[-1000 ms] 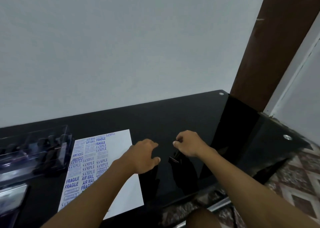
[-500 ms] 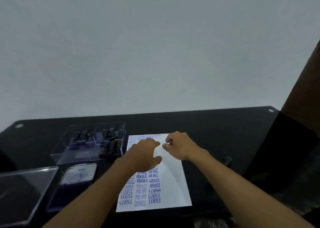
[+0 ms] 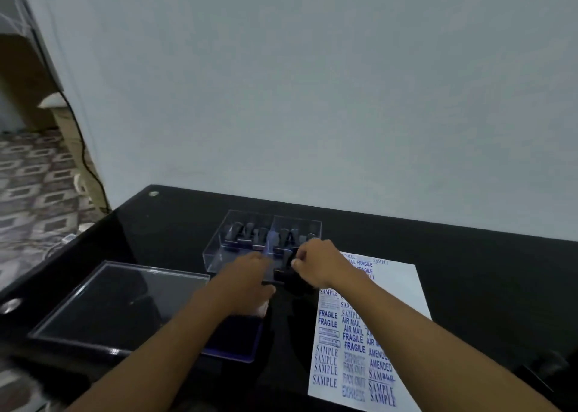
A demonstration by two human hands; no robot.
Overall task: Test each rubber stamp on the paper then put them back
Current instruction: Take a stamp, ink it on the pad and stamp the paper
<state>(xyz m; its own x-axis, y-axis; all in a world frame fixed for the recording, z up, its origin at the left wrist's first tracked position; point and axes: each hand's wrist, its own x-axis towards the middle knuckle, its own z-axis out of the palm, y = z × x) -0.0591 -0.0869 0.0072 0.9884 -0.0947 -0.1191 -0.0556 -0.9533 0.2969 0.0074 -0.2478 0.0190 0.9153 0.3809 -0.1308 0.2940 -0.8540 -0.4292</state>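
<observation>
Stamps (image 3: 250,238) stand inside clear box (image 3: 215,256); right hand (image 3: 316,263) fingers pinch one stamp (image 3: 292,256), left hand (image 3: 247,281) relaxed.

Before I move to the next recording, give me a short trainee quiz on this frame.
1. True or false: the right hand grips a black stamp at the front of the clear stamp box.
2. Which word is printed on the paper? A) URGENT B) FRAGILE C) PAID
3. Fill in: the clear lid lies to the ___ of the ink pad.

Key: 1 true. 2 B. 3 left. The left hand hovers above the ink pad; its fingers are blurred.
</observation>
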